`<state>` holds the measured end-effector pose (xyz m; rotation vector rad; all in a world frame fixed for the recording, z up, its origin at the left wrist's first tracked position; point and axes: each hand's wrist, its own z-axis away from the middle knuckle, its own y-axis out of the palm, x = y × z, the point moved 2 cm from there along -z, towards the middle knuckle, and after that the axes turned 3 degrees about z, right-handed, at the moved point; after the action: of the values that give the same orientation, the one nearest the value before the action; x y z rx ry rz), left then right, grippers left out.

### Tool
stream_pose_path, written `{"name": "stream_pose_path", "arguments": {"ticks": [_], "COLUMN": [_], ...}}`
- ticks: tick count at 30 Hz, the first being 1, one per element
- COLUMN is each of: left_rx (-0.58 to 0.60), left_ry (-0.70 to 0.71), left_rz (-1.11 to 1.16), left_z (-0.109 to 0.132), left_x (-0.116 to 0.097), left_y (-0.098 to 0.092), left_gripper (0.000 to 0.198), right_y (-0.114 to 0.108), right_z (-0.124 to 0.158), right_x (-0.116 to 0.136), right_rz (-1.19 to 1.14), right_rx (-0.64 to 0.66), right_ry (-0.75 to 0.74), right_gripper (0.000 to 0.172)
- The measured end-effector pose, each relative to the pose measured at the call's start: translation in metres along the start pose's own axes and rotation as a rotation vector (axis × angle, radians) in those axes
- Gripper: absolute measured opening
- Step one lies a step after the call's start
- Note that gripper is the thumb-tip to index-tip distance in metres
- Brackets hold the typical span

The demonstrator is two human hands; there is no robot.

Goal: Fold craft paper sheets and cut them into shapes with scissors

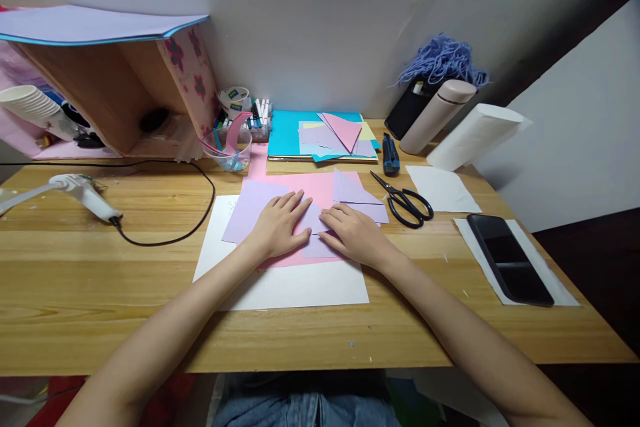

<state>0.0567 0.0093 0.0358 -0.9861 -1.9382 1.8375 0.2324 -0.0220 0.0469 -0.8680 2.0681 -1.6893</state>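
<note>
My left hand (283,223) lies flat with fingers spread on lilac paper (255,203). Close beside it, my right hand (353,230) rests palm down, its fingers stretched over the edge of more lilac pieces (357,190). Under these pieces is a pink sheet (315,182), and beneath that a larger white sheet (300,287). Neither hand grips anything. What lies directly under the palms is hidden. Black-handled scissors (403,200) lie to the right of my right hand, blades partly apart.
Behind the sheets, paper scraps (333,137) top a blue folder (285,133). A utility knife (391,155), bottle (437,117) and tissue roll (475,137) are at right. A phone (510,260) lies nearer. A glue gun (87,197) and its cord occupy the left, before a cardboard box (187,80).
</note>
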Motion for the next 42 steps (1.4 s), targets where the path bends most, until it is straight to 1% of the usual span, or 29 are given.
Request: {"name": "stream_pose_path", "arguments": {"ticks": [2, 5, 7, 13, 16, 18, 20, 21, 23, 25, 26, 28, 31, 34, 38, 40, 42], "left_rx": [-0.003, -0.007, -0.007, 0.007, 0.009, 0.011, 0.016, 0.018, 0.02, 0.02, 0.022, 0.027, 0.044, 0.087, 0.136, 0.117, 0.085], "left_ry": [0.003, 0.004, 0.004, -0.003, -0.006, -0.006, -0.004, -0.002, 0.0, 0.009, 0.016, 0.037, 0.064, 0.119, 0.215, 0.198, 0.147], "left_rz": [-0.004, -0.01, -0.011, -0.01, -0.021, -0.031, -0.038, -0.039, -0.035, -0.023, -0.016, -0.005, 0.012, 0.035, 0.054, 0.045, 0.026], "left_z": [0.0, 0.0, 0.0, 0.0, 0.0, 0.0, 0.0, 0.0, 0.0, 0.0, 0.0, 0.0, 0.0, 0.0, 0.001, 0.0, 0.0], "left_x": [0.0, 0.0, 0.0, 0.0, 0.001, 0.001, 0.001, 0.001, 0.001, 0.001, 0.002, 0.002, 0.002, 0.0, -0.004, -0.005, -0.003], "left_y": [0.0, 0.001, 0.002, 0.001, 0.001, 0.001, 0.001, 0.001, 0.002, 0.003, 0.004, 0.005, 0.006, 0.006, 0.006, 0.005, 0.004], "left_gripper": [0.06, 0.06, 0.06, 0.061, 0.061, 0.061, 0.061, 0.061, 0.061, 0.062, 0.062, 0.062, 0.063, 0.058, 0.051, 0.051, 0.053], "right_y": [-0.005, -0.013, -0.019, -0.04, -0.046, -0.047, -0.045, -0.043, -0.04, -0.035, -0.032, -0.024, -0.012, -0.005, -0.002, -0.001, 0.0], "right_z": [0.002, 0.004, 0.006, 0.011, 0.015, 0.018, 0.02, 0.021, 0.021, 0.021, 0.02, 0.018, 0.016, 0.015, 0.014, 0.015, 0.016], "right_x": [-0.002, -0.005, -0.006, -0.002, -0.001, -0.004, -0.009, -0.013, -0.022, -0.029, -0.032, -0.033, -0.028, -0.022, -0.02, -0.021, -0.022], "right_rz": [0.046, 0.113, 0.139, 0.208, 0.206, 0.195, 0.174, 0.158, 0.102, 0.001, -0.064, -0.186, -0.272, -0.272, -0.288, -0.326, -0.371], "right_rx": [0.019, 0.074, 0.136, 0.359, 0.403, 0.4, 0.367, 0.332, 0.22, 0.105, 0.073, 0.066, 0.084, 0.057, 0.03, 0.04, 0.052], "right_ry": [0.0, -0.018, -0.015, 0.082, 0.117, 0.132, 0.133, 0.143, 0.205, 0.317, 0.373, 0.46, 0.52, 0.508, 0.479, 0.505, 0.542], "right_gripper": [0.02, 0.027, 0.03, 0.032, 0.034, 0.035, 0.037, 0.037, 0.035, 0.028, 0.024, 0.02, 0.015, 0.011, 0.008, 0.009, 0.01]}}
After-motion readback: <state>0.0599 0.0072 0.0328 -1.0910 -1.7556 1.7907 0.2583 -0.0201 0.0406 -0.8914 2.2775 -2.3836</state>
